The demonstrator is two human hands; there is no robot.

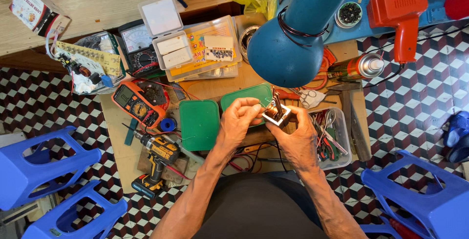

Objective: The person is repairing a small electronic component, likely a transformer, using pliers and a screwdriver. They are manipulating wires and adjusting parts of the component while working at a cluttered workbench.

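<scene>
One head-worn camera looks straight down, fairly close, over a cluttered low wooden workbench (220, 90) and checkered tile floor (420, 87).

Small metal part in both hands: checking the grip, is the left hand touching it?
Touching. The head view shows left hand fingertips pressed against the small metal part.

I am holding a small square metal part (276, 114) between both my hands, just above the low wooden bench. It is looking like a little transformer or coil: a pale, shiny frame with coppery-brown windings showing inside. A dark, thin tab is sticking up from its top, tilting slightly. It is sitting in front of a green lid, below the blue lamp shade.
</scene>
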